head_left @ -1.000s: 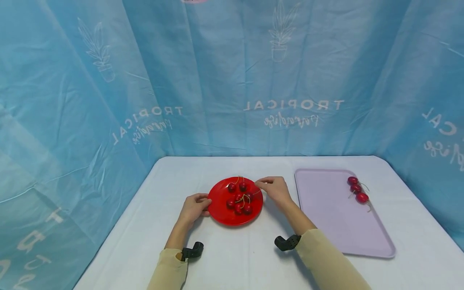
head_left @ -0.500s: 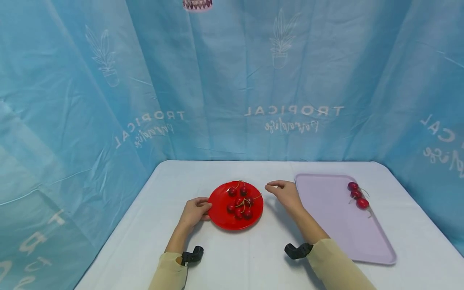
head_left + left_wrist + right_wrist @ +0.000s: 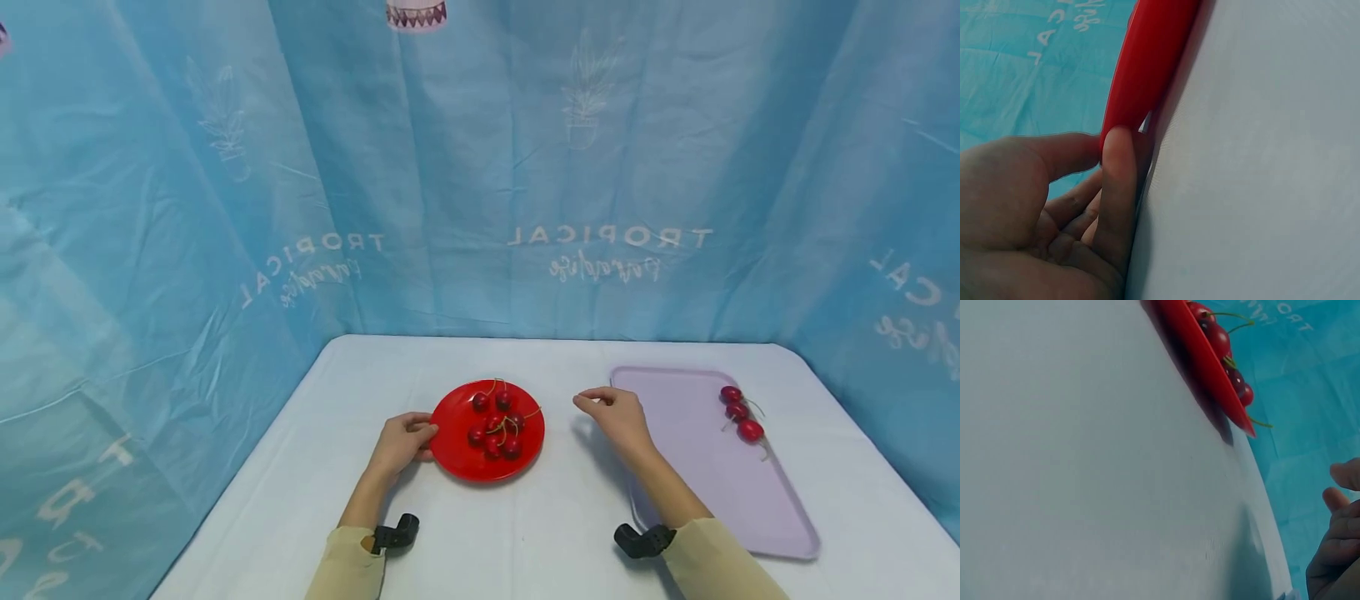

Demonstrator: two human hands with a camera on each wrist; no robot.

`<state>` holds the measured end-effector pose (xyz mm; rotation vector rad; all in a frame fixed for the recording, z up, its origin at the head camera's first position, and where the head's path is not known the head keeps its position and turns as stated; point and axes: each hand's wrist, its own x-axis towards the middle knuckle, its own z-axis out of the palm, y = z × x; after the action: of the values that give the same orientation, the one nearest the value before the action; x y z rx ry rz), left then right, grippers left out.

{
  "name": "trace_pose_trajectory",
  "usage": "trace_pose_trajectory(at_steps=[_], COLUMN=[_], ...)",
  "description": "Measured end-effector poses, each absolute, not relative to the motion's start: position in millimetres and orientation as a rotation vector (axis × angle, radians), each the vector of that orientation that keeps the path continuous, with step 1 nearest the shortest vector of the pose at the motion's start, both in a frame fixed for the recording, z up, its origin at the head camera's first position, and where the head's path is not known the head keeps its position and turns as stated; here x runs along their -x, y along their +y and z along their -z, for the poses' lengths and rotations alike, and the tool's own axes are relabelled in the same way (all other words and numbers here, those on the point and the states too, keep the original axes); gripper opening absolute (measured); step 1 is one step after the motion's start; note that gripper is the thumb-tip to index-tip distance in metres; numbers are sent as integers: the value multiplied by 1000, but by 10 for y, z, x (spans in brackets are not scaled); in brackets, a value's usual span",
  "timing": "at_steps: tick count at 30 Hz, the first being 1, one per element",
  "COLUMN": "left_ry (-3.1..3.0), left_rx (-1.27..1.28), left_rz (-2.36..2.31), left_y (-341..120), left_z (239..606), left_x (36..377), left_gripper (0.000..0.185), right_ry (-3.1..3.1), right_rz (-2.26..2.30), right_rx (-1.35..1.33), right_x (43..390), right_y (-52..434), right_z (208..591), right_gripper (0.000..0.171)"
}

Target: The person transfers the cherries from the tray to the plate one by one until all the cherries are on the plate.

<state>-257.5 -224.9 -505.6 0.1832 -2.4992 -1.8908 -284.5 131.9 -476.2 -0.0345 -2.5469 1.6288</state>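
Observation:
A red plate (image 3: 457, 454) bearing several red cherries (image 3: 495, 425) with green stems sits in the middle of the head view. My left hand (image 3: 401, 442) pinches its left rim; in the left wrist view the thumb is on top and fingers (image 3: 1119, 169) lie beneath the edge. To the right of the plate, above the cloth, is my right hand (image 3: 618, 421), apart from it. Its fingers are loosely bent, with a small gap between thumb and forefinger in the right wrist view and nothing visible held there.
A pale purple tray (image 3: 712, 492) lies to the right, partly behind my right forearm. Along its far right edge lie three cherries (image 3: 738, 412). White cloth (image 3: 517, 542) covers the table, and a blue printed curtain (image 3: 480, 167) hangs around it.
My right hand has left the plate's right rim and moved right toward the tray. The left hand keeps its hold on the rim. The head view has tilted slightly upward.

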Motion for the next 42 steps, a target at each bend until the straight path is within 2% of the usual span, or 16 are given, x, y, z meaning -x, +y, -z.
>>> trace_pose_trajectory(at_steps=[24, 35, 42], left_ry=[-2500, -2507, -2499], left_rx=[-196, -193, -194], left_rz=[1909, 1894, 1905], left_y=[-2250, -2248, -2241], left_z=[5025, 5047, 5035], left_x=[2595, 2587, 2586], left_gripper=[36, 36, 36], right_ry=[-2582, -2653, -2632], right_rz=[-1482, -1453, -1514], right_rx=[125, 133, 157], right_x=[2783, 2713, 2690], right_y=[1906, 2147, 2316], right_z=[4770, 4709, 4667], right_gripper=[48, 73, 75])
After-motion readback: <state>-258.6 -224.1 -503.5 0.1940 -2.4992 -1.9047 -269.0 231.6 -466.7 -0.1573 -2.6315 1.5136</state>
